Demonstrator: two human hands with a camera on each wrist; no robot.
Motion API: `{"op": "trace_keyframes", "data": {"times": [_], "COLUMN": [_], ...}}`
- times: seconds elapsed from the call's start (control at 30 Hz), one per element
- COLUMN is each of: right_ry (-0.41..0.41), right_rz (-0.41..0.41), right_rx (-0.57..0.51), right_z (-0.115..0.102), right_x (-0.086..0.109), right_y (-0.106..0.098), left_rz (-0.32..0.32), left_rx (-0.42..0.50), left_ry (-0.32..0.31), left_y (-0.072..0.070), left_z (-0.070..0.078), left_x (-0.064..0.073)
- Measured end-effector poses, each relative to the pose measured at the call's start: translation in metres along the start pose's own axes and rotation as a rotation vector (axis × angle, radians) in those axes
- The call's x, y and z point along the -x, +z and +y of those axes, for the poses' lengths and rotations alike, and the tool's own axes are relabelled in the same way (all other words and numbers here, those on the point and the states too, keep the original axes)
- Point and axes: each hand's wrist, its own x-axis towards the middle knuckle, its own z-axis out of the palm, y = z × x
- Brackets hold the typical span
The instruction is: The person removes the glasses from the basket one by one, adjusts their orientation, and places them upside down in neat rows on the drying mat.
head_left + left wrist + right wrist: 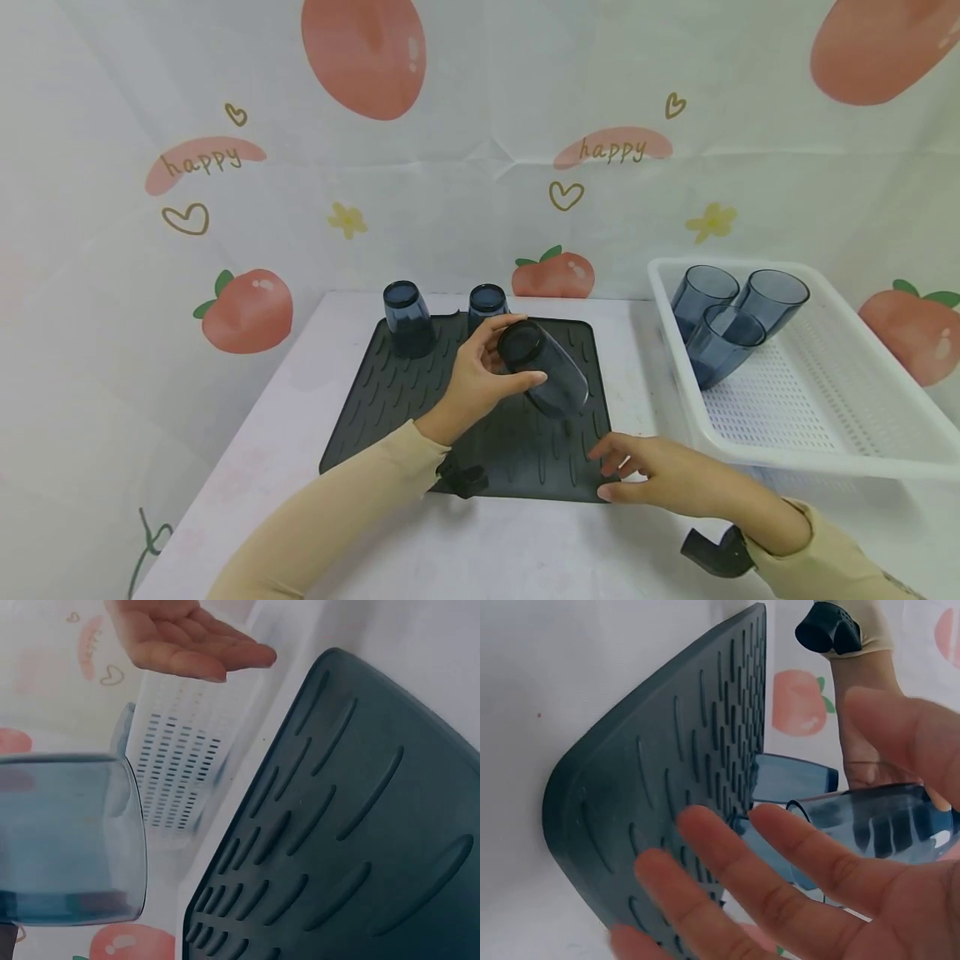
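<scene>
My left hand (483, 379) grips a blue-tinted drinking glass (558, 379) near its base, above the dark ribbed drying mat (525, 467). The glass is tilted, its base up toward the left and its mouth down to the right. In the left wrist view the mouth end of the glass (75, 840) shows at the left. My right hand (667, 475) hovers by the mat's near right corner, fingers spread and holding nothing. Two more glasses stand upside down at the back of the mat, one at left (408, 321) and one partly behind my left hand (487, 302).
A white perforated plastic basket (795, 462) stands on the right of the white table (525, 550). Three blue glasses (723, 337) sit mouth up in its far left part. Behind the table hangs a fruit-patterned backdrop (450, 200).
</scene>
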Motion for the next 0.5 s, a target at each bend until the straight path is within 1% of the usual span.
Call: {"op": "trace_keyframes", "data": {"times": [0.2, 0.33, 0.4, 0.5], "right_ry": [-0.015, -0.023, -0.025, -0.02], "right_rz": [0.005, 0.019, 0.029, 0.037], "right_rx": [-0.065, -0.06, -0.05, -0.045], "right_z": [0.002, 0.002, 0.001, 0.0], "right_x": [-0.001, -0.002, -0.002, -0.002], "right_y": [0.001, 0.001, 0.001, 0.001], "left_rz": [0.021, 0.031, 0.037, 0.043], "left_rx": [-0.065, -0.087, -0.094, -0.096], "left_ry": [-0.011, -0.017, -0.023, -0.033], "left_y": [0.001, 0.002, 0.004, 0.007], "left_z": [-0.002, -0.003, -0.001, 0.008], "left_x": [-0.006, -0.01, -0.013, -0.016]}}
